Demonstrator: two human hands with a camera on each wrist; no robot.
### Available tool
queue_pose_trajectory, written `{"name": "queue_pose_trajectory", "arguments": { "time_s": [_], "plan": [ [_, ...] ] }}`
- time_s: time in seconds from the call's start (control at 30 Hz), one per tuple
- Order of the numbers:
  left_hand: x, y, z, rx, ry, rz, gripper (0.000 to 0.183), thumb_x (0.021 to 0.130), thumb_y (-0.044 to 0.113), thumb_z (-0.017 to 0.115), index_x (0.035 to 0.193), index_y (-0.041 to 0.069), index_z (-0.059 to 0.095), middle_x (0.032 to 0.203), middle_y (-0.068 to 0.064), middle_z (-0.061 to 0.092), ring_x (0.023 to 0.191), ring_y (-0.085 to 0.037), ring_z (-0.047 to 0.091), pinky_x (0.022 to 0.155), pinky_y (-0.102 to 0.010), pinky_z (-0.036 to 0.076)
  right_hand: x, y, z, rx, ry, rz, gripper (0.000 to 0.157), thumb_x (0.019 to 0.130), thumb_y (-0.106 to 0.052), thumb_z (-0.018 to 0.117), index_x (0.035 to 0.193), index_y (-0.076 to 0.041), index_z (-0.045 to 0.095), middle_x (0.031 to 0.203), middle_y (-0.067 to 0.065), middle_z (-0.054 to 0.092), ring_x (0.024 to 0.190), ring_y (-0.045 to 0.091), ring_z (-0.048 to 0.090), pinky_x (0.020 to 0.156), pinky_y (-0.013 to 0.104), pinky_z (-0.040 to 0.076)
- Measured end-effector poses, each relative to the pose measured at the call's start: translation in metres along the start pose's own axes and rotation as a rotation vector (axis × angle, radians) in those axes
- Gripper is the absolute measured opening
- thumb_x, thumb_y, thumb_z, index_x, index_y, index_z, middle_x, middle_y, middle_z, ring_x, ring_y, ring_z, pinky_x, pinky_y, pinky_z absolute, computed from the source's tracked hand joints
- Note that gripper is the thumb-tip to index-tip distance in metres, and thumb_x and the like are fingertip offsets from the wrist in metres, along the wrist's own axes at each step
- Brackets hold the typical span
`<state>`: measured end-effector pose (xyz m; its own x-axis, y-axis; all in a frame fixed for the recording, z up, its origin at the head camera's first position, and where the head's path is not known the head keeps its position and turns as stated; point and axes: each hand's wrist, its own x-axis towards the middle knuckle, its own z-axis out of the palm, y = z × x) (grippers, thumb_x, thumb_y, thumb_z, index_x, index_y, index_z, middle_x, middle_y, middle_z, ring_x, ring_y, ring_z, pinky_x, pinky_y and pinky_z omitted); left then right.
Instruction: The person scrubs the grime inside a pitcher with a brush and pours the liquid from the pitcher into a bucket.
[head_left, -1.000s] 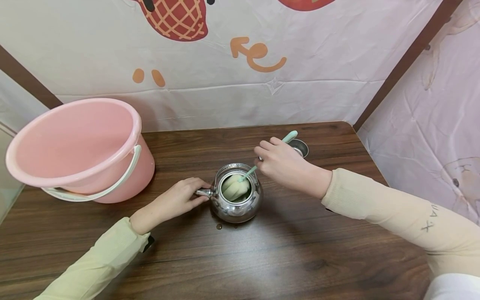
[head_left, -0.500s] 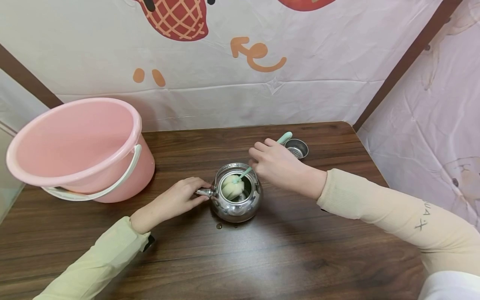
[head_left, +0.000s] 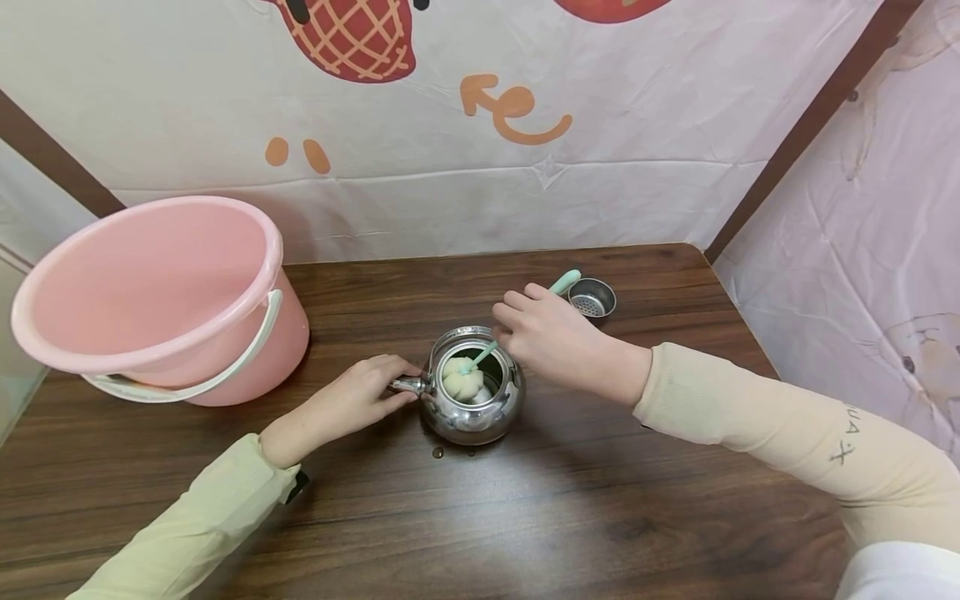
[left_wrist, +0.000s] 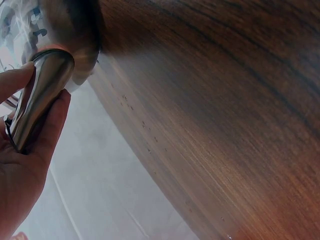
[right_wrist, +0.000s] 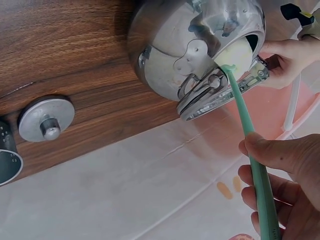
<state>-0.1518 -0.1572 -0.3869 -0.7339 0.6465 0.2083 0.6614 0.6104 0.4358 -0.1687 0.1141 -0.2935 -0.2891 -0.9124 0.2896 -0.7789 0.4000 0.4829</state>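
On the dark wood-grain table [head_left: 637,492], your left hand [head_left: 367,389] pinches the tapered steel spout [left_wrist: 42,97] of the round, shiny steel kettle [head_left: 468,423] and your right hand [head_left: 555,337] grips a mint-green-handled brush [right_wrist: 240,100], its pale ribbed sponge head [head_left: 461,382] inside the kettle's mouth

Inspected a table [head_left: 615,508] with a dark brown wood-grain top, rounded at the far right corner and showing a pale patch of reflected light at the near side. Found a pink bucket [head_left: 266,371] standing upright at the left end. Observed a polished metal kettle [head_left: 468,428] upright near the middle, apart from the bucket. Noted drops of liquid [head_left: 438,452] just in front of the kettle, with finer droplets [left_wrist: 149,150] near the far edge. Located a small perforated metal strainer [head_left: 592,298] toward the far right, mouth up. Recorded a round metal lid [right_wrist: 46,120], knob up, just beside the strainer.
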Motion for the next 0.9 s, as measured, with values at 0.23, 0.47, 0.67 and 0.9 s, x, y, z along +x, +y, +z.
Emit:
{"name": "queue_pose_trajectory", "arguments": {
  "time_s": [0.23,0.47,0.67,0.9],
  "plan": [
    [0.0,0.0,0.0,0.005,0.005,0.014,0.021,0.08,0.009,0.069,0.099,0.002,0.063,0.094,-0.007,0.064,0.088,-0.02,0.06,0.077,-0.036,0.051,-0.002,-0.004,-0.004,-0.012,-0.018,-0.013,0.01,0.078,-0.004,0.063,0.078,-0.01,0.07,0.072,0.002,0.049,0.067,0.021,0.045,0.06,0.029,0.034],
    [0.0,0.0,0.001,0.012,0.007,0.014,0.021,0.08,0.009,0.069,0.099,0.001,0.063,0.094,-0.007,0.064,0.088,-0.02,0.06,0.077,-0.036,0.05,-0.005,-0.005,-0.006,-0.017,-0.015,-0.018,0.012,0.078,-0.003,0.062,0.074,-0.011,0.069,0.072,0.001,0.049,0.067,0.021,0.045,0.06,0.029,0.035],
    [0.0,-0.001,0.001,0.009,0.01,0.016,0.021,0.08,0.008,0.069,0.099,0.002,0.063,0.094,-0.006,0.063,0.088,-0.019,0.06,0.077,-0.036,0.05,-0.007,-0.006,-0.006,-0.02,-0.004,-0.018,0.01,0.079,-0.004,0.061,0.075,-0.01,0.068,0.072,0.001,0.049,0.07,0.02,0.047,0.062,0.029,0.036],
    [0.0,-0.001,0.001,0.004,0.008,0.01,0.021,0.08,0.008,0.069,0.098,0.002,0.063,0.094,-0.006,0.063,0.088,-0.019,0.06,0.077,-0.036,0.051,-0.012,-0.006,-0.007,-0.02,0.015,-0.021,0.01,0.08,-0.005,0.061,0.076,-0.01,0.068,0.072,0.001,0.049,0.069,0.02,0.045,0.062,0.029,0.036]
  ]
}}
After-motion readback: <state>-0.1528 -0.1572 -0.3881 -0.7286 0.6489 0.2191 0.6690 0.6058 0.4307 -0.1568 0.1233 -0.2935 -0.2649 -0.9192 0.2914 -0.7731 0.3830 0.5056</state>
